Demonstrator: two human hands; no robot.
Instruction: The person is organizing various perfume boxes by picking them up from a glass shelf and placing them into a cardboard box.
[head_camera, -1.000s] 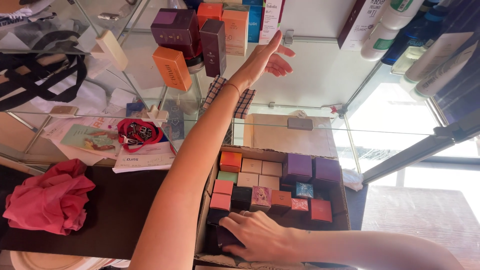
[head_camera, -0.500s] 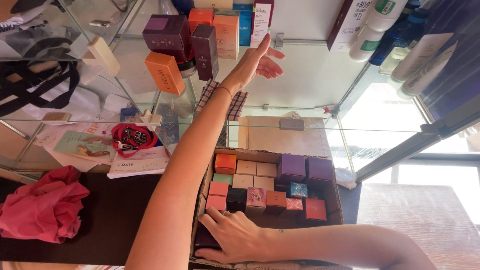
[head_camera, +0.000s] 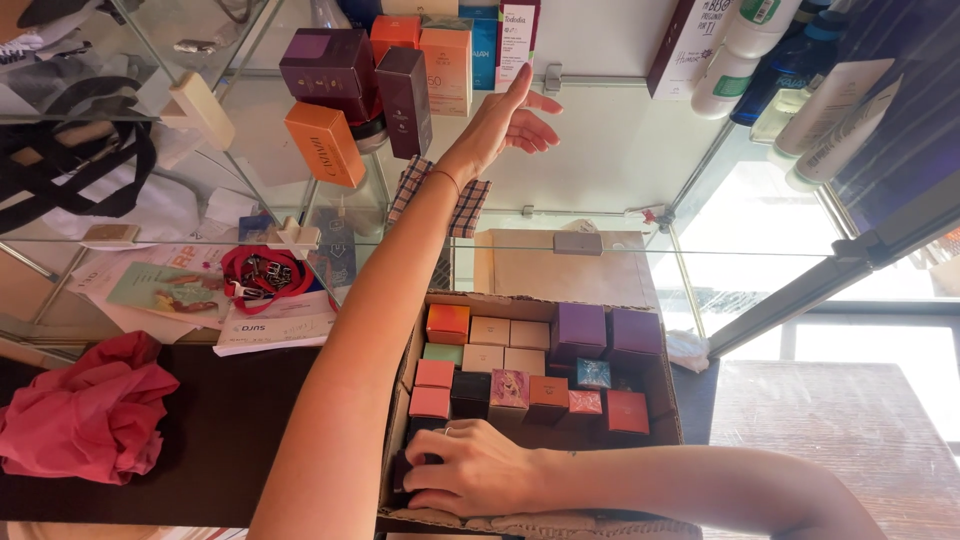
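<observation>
One cardboard box (head_camera: 668, 395) holds roughly seventeen small cartons; right hand (head_camera: 480, 468) grasps a dark carton (head_camera: 404, 470) inside, left hand (head_camera: 508, 122) released (fingers spread) at the glass shelf (head_camera: 600, 150).

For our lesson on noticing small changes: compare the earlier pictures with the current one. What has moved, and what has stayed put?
The left hand has stayed raised and empty at the glass shelf, its fingers spreading slightly. The right hand has stayed low in the cardboard box, its fingers now curled around a dark box in the near corner. The shelf boxes, the small boxes and the red cloth lie as before.
</observation>
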